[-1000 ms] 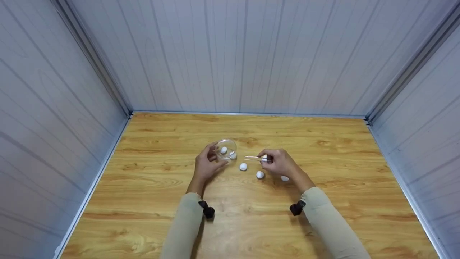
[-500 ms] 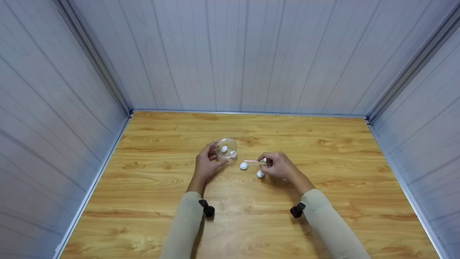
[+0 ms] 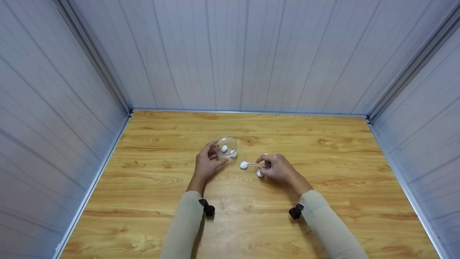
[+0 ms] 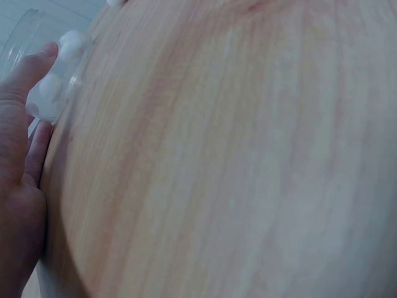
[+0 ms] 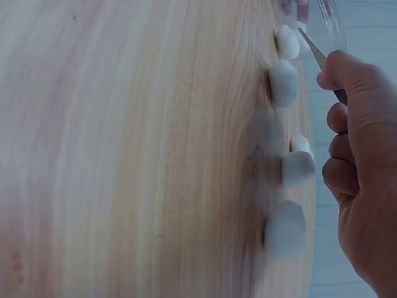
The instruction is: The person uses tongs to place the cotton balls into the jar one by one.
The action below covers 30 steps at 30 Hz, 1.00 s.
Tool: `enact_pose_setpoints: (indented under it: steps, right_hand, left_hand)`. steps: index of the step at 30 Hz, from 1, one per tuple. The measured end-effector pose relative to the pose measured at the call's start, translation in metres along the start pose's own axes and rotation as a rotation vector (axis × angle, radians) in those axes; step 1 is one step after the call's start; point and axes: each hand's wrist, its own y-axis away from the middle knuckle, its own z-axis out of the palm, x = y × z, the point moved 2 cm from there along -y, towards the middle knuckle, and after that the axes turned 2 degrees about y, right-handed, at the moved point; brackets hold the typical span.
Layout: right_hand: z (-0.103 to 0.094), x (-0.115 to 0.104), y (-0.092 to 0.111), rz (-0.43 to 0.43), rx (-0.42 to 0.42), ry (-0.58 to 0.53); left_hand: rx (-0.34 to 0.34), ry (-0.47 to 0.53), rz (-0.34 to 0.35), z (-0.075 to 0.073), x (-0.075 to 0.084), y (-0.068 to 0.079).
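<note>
In the head view my left hand [image 3: 207,163] grips a clear round cup [image 3: 233,140] by its side, thumb and fingers around it. White cotton balls [image 3: 224,148] show inside the cup; the left wrist view has the cup [image 4: 22,34] at its upper left. My right hand [image 3: 282,168] pinches a pair of tweezers [image 3: 255,164] pointing left. Their tips meet a cotton ball [image 3: 243,165] on the table just right of the cup; whether they squeeze it is too small to tell. Another cotton ball [image 3: 260,173] lies beneath the right hand's fingers.
A further cotton ball [image 3: 266,154] is mostly hidden behind the right hand. In the right wrist view several cotton balls [image 5: 285,230] lie in a loose line on the wood-grain table [image 3: 230,230]. Pale panel walls [image 3: 230,57] stand at the back and both sides.
My right hand has moved slightly toward me, bringing the tweezers' tips from above the cotton ball down level with it. The tweezers' arms have drawn closer together. The left hand and cup stay in place.
</note>
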Motion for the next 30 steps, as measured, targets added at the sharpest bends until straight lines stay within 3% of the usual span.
enact_pose_setpoints:
  steps: [7, 19, 30]
  right_hand:
    - [0.0, 0.002, 0.0, 0.0, -0.016, 0.014]
    - [0.005, 0.005, -0.003, -0.038, -0.026, 0.043]
    - [0.005, 0.008, -0.002, -0.045, -0.016, 0.057]
  left_hand:
    - [-0.016, 0.012, -0.008, 0.001, 0.0, -0.002]
    - [0.004, -0.061, -0.036, 0.001, -0.029, -0.006]
    - [-0.008, -0.002, 0.006, 0.0, -0.001, -0.001]
